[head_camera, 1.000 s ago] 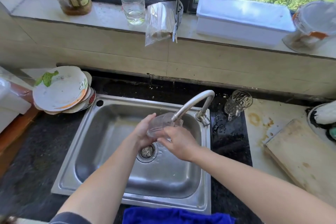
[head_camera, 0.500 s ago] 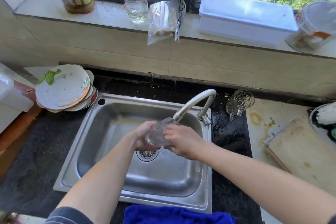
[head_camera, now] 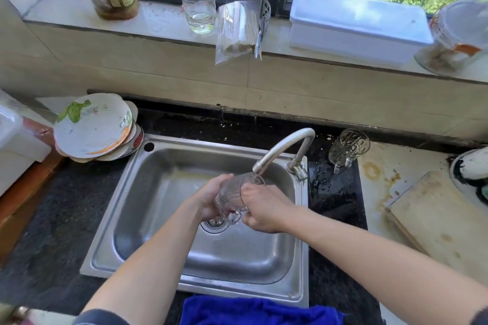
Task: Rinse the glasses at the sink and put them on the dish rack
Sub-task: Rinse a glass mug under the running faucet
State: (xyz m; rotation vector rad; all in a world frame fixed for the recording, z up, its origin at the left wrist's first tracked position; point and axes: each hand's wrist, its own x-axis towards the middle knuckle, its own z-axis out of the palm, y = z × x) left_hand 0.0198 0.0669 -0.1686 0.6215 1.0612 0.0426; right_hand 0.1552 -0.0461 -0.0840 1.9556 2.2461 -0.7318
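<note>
Glass in hand: You held a clear handled glass (head_camera: 233, 192) at frame centre, above the sink (head_camera: 163, 221), tilted with its mouth just under the tap (head_camera: 285, 145).
Left grip: Your left hand (head_camera: 210, 200) was curled round the base end of the glass.
Right grip: Your right hand (head_camera: 264, 210) was closed round its wall near the handle; the fingertips were hidden.
Handling: Judged light, rigid and brittle, and slippery when wet. The handle or the ribbed wall offered the surest hold. A knock against the steel tap was the likely risk.
Second glass: A second glass (head_camera: 347, 149) stood right of the tap, on the worktop (head_camera: 52, 219).
Surface: Dark stone worktop, splashed beside the tap, with a hard steel basin.
Room: Stacked plates (head_camera: 95, 126) sat left of the sink, a blue cloth (head_camera: 250, 309) at the lower edge and a board (head_camera: 443, 219) at the right. You had no dish rack in view.
</note>
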